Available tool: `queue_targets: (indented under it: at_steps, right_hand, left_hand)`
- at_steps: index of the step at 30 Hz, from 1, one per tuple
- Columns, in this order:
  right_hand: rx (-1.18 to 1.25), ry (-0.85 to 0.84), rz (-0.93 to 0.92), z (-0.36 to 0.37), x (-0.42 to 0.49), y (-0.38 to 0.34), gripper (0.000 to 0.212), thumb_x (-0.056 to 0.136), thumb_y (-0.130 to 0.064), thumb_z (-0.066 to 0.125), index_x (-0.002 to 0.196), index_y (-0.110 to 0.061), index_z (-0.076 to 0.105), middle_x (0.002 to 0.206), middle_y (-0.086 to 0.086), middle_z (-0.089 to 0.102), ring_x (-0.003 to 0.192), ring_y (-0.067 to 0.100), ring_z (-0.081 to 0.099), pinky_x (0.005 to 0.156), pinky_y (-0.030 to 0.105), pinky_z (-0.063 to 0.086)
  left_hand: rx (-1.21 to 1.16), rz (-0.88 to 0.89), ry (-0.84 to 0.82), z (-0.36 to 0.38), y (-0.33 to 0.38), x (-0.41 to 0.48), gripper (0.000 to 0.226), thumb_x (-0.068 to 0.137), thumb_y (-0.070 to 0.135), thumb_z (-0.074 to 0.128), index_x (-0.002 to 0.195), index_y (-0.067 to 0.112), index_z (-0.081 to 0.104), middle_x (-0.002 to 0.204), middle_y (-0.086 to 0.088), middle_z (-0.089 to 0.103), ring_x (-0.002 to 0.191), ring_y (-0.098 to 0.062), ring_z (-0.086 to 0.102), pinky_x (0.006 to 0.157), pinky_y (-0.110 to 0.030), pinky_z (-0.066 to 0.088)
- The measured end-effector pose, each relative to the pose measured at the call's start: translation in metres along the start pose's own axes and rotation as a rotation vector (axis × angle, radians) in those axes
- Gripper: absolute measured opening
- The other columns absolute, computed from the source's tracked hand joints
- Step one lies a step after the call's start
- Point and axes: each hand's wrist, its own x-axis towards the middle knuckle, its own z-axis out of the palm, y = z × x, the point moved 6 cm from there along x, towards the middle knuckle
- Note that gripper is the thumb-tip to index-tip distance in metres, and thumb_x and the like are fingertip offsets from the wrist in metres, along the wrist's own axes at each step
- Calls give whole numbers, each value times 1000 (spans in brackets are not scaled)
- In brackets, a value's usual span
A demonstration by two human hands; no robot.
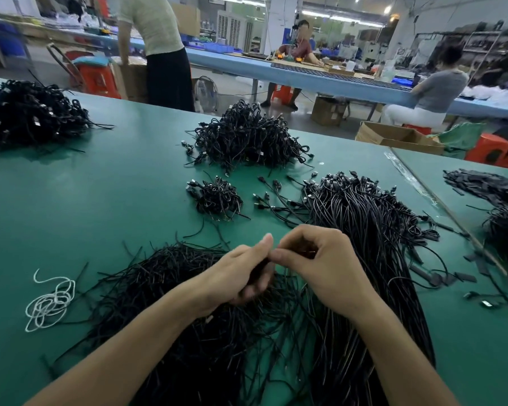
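Observation:
My left hand point(241, 273) and my right hand point(314, 259) meet over a green table point(115, 200), fingers curled, both gripping a coiled black cable point(264, 266) that is mostly hidden between them. Under my left forearm lies a loose spread of thin black ties point(173, 282). A long bundle of black cables point(358, 230) with plugs at the far end runs beneath my right forearm.
Small coiled-cable heap point(217, 197) and a larger heap point(247, 139) lie ahead; another big pile point(30, 112) sits far left. White string point(49, 303) lies at left. More black parts point(487, 186) rest on the adjoining table at right. People work at a blue bench behind.

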Motion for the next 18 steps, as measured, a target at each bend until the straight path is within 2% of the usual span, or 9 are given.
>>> queue_targets:
  at_steps: [2,4,7,9,12,14,15,16,18]
  right_hand:
    - [169,-73,30,7,1,4,11,84,-20,77,81,-15,67,74,-4,69,69,10,62,67,31,52]
    - [328,-154,64,13,-2,8,16,84,-23,72,85,-10,63,78,7,69,76,23,65,78,42,56]
    - [311,-143,114,13,-3,14,11,87,-17,73,83,-14,63,81,14,71,82,36,69,81,53,58]
    - [158,-99,99,12,-1,16,13,89,-13,73,81,-18,64,80,6,71,79,28,69,75,46,58]
    - [-33,-63,52,12,1,12,17,91,-16,70,79,-25,61,76,-7,70,70,9,66,65,23,52]
    - [-83,-26,34,15,1,9,17,91,-17,70,80,-27,60,75,-12,67,70,4,63,63,14,47]
    - [-96,-10,25,16,1,7,18,91,-16,70,80,-27,60,74,-13,66,71,3,62,63,13,46]
    - [-104,4,13,17,2,5,19,90,-16,70,80,-28,60,73,-13,65,73,2,62,63,11,45]
    - [-108,20,-13,21,3,1,19,90,-16,71,81,-29,59,74,-13,65,75,0,62,64,9,44]
  left_hand:
    - [-163,-59,-120,3,1,-2,61,96,66,33,54,23,42,43,7,35,36,-8,26,35,-17,23]
    - [-251,-62,-200,2,3,-4,56,94,64,42,55,24,39,43,6,37,35,-7,28,33,-16,23]
    - [-224,-67,-167,-1,1,-2,53,95,58,44,54,24,38,50,0,50,37,-8,40,35,-16,32]
    - [-194,-76,-70,-1,-2,1,55,99,53,42,53,23,38,55,-2,54,40,-9,45,39,-16,36]
    - [-124,-20,130,-6,-5,6,61,103,43,43,48,17,40,53,-3,48,47,-14,42,47,-18,35]
    - [-131,-1,225,-10,-6,7,59,103,36,47,57,-2,51,58,-8,43,52,-15,43,53,-20,39]
    - [-188,-24,226,-10,-6,7,53,102,33,46,75,-11,59,65,-12,48,57,-16,49,56,-22,44]
    - [-289,-69,186,-7,-8,7,46,102,32,45,92,-9,65,76,-16,55,66,-19,56,61,-29,51]
    - [-473,-175,3,6,-10,3,49,102,42,38,103,7,72,91,-16,66,81,-25,67,68,-41,60]
